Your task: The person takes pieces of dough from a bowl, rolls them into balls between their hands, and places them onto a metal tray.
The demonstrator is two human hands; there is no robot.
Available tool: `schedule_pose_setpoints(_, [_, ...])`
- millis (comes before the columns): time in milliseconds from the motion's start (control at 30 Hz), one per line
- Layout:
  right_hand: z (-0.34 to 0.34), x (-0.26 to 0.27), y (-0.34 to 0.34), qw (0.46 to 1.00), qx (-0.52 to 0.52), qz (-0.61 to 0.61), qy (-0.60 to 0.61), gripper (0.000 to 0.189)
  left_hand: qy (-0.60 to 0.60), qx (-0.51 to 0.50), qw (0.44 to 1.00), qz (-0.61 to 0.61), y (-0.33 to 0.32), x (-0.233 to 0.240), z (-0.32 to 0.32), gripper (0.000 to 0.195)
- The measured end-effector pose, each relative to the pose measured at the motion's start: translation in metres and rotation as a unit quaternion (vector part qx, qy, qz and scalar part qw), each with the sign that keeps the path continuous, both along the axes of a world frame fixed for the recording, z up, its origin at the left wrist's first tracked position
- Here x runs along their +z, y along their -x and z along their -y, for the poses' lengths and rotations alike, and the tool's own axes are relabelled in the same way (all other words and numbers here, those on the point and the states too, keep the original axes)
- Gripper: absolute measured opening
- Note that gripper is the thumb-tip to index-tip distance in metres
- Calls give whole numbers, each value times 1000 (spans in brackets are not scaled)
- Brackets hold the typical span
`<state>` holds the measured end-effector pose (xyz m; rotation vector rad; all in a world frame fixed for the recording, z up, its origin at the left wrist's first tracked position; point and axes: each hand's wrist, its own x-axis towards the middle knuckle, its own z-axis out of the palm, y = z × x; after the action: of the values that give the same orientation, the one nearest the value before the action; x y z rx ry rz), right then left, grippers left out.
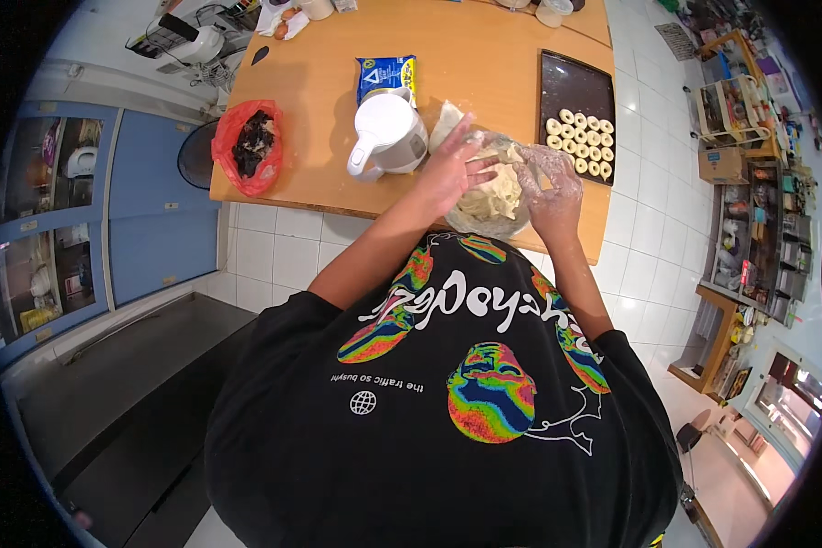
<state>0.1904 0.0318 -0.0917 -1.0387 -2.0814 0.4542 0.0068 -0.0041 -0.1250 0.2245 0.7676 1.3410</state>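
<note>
A bowl (483,222) of pale, lumpy dough (496,192) stands near the front edge of the wooden table (315,157). My left hand (452,168) is over the bowl's left side, fingers spread, with nothing held in it. Flour-dusted, my right hand (551,188) is at the bowl's right side with bent fingers; whether dough is between its fingertips cannot be told. To the right lies a dark baking tray (568,79) with rows of small dough rings (581,135) on its nearer half. A white plastic bag (449,118) lies partly behind my left hand.
Left of the bowl stand a white lidded pitcher (390,130) and, behind it, a blue and yellow packet (387,72). A red plastic bag (229,147) with dark contents sits at the left edge. Eggs (282,30) and containers (553,12) are at the far side.
</note>
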Motion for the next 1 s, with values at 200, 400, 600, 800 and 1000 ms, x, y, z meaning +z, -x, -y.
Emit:
schedule_pose_setpoints(200, [-8, -7, -5, 998, 15, 25, -63, 40, 16, -67, 994, -82, -18, -19, -7, 38])
schedule_pose_setpoints(400, [-23, -14, -12, 924, 88, -209, 309, 57, 48, 46, 991, -117, -2, -43, -6, 27])
schedule_pose_setpoints(600, [-60, -102, -32, 984, 61, 58, 154, 30, 100, 124, 984, 84, 14, -67, 28, 25])
schedule_pose_setpoints(800, [-64, -136, 0, 919, 105, 224, 307, 40, 201, 135, 970, -28, -1, -60, 44, 26])
schedule_pose_setpoints(1000, [-73, -153, 14, 935, 140, 237, 223, 36, 191, 97, 975, -65, -2, -67, 53, 39])
